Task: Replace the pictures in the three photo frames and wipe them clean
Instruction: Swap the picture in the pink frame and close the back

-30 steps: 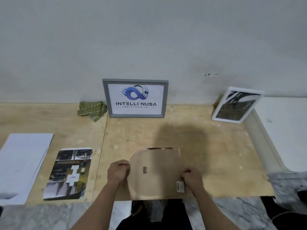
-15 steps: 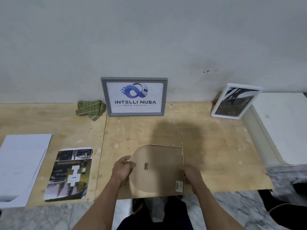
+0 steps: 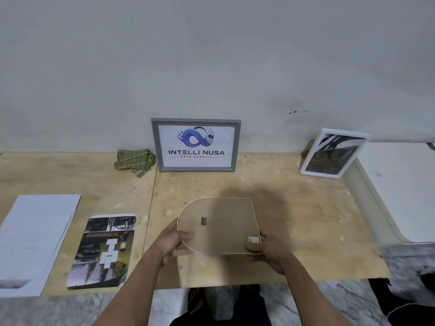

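Both hands are on the arch-shaped frame (image 3: 219, 225) low in the middle of the picture, back side up, so all you see is brown backing board with a little black hanger clip and a small white sticker near its lower right corner. The left hand (image 3: 173, 242) has its grip closed around the rounded end, thumb on top of the board and fingers tucked underneath. The right hand (image 3: 268, 251) is pinching the lower right corner, thumb right by the sticker. Can't really tell if the frame is flat on the desk (image 3: 294, 220) or lifted a bit off it.

Up at the back, centre of the picture, a grey frame (image 3: 196, 145) stands upright against the wall (image 3: 211, 55), and it's got the INTELLI NUSA Data Service logo print in it. On the right, a white frame (image 3: 333, 153) leans tilted with a dark photo inside. Just left of the grey frame there's a crumpled green striped cloth (image 3: 135, 161), close enough that it about touches the frame's edge.

Lower left of the picture: a loose dark photo print (image 3: 104, 251) lying flat on the desk, and beside it at the far left edge a stack of white paper sheets (image 3: 33, 236). The two look just apart, not overlapping.
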`<move>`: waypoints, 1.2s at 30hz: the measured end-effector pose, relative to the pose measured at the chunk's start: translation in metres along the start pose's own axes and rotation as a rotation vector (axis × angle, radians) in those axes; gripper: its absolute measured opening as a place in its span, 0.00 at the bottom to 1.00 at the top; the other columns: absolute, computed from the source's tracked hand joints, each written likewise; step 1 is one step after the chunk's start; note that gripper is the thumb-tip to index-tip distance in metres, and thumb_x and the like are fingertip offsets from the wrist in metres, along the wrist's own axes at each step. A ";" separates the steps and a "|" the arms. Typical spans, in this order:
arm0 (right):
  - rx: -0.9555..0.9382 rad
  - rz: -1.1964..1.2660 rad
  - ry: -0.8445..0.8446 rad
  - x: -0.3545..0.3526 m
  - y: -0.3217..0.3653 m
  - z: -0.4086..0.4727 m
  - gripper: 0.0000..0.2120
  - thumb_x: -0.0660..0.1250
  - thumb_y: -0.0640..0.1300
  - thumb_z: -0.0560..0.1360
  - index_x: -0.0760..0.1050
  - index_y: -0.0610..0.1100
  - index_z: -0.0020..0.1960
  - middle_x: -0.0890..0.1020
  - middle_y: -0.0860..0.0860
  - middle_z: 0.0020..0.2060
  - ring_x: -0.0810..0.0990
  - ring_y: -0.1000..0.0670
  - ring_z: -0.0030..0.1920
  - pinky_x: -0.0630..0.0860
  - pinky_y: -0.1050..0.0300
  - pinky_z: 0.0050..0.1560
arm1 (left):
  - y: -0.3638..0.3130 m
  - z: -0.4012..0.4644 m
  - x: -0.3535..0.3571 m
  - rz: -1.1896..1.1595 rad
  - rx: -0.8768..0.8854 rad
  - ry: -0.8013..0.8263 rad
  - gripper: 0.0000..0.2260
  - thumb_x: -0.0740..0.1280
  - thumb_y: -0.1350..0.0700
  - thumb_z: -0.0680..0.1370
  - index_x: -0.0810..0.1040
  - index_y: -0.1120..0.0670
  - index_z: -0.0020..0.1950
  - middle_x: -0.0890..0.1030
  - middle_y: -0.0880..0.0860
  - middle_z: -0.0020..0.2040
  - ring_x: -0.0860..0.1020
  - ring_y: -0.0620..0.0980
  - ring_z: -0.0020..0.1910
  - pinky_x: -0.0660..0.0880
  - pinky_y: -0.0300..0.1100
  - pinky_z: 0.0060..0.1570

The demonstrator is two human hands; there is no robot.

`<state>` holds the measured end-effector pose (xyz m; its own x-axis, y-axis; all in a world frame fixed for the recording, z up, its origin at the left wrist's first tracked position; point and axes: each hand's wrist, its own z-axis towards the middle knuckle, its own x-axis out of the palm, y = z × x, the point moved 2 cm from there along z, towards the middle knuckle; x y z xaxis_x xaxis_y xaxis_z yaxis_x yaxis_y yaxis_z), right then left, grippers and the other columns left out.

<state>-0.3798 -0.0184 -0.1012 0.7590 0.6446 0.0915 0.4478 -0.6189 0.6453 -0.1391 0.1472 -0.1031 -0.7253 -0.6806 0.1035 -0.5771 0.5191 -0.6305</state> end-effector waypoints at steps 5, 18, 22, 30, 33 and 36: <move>-0.048 -0.012 -0.045 0.005 0.010 -0.002 0.25 0.74 0.31 0.69 0.73 0.39 0.64 0.80 0.43 0.48 0.81 0.47 0.37 0.81 0.53 0.34 | -0.006 -0.010 0.008 0.073 0.088 0.049 0.32 0.69 0.72 0.72 0.70 0.42 0.68 0.82 0.56 0.57 0.85 0.61 0.42 0.84 0.50 0.38; -0.187 0.071 -0.046 0.012 0.040 -0.009 0.24 0.75 0.35 0.68 0.74 0.43 0.63 0.83 0.43 0.54 0.83 0.41 0.52 0.81 0.45 0.51 | -0.028 -0.020 -0.001 -0.025 0.198 -0.011 0.19 0.70 0.62 0.77 0.74 0.45 0.64 0.85 0.56 0.51 0.85 0.55 0.40 0.82 0.53 0.39; -0.221 0.005 -0.155 0.010 0.060 -0.021 0.09 0.67 0.48 0.77 0.81 0.45 0.53 0.86 0.47 0.47 0.83 0.46 0.46 0.78 0.52 0.44 | -0.033 -0.025 -0.002 0.009 0.245 -0.014 0.18 0.68 0.64 0.78 0.74 0.51 0.66 0.84 0.56 0.44 0.82 0.50 0.30 0.79 0.45 0.29; -0.354 -0.074 -0.197 0.018 0.086 -0.031 0.13 0.69 0.47 0.75 0.79 0.38 0.53 0.85 0.41 0.45 0.82 0.42 0.44 0.79 0.44 0.48 | -0.029 -0.034 0.000 -0.087 0.250 -0.024 0.18 0.69 0.63 0.78 0.75 0.50 0.66 0.86 0.55 0.46 0.83 0.48 0.33 0.76 0.39 0.28; -0.475 -0.068 -0.137 0.027 0.099 -0.038 0.12 0.71 0.38 0.73 0.77 0.38 0.56 0.85 0.40 0.49 0.84 0.42 0.45 0.80 0.42 0.50 | -0.041 -0.043 0.002 -0.082 0.295 -0.083 0.20 0.69 0.60 0.78 0.74 0.47 0.68 0.86 0.54 0.47 0.82 0.51 0.37 0.76 0.41 0.33; -0.638 0.010 -0.098 0.043 0.121 -0.055 0.10 0.70 0.33 0.73 0.76 0.37 0.54 0.85 0.41 0.47 0.84 0.42 0.45 0.81 0.44 0.48 | -0.059 -0.051 0.008 -0.037 0.366 -0.151 0.21 0.67 0.58 0.79 0.72 0.46 0.72 0.84 0.53 0.50 0.80 0.53 0.42 0.77 0.46 0.43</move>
<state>-0.3193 -0.0411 0.0219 0.8147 0.5778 0.0499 0.0942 -0.2169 0.9716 -0.1300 0.1381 -0.0258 -0.6274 -0.7779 0.0347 -0.4101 0.2922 -0.8640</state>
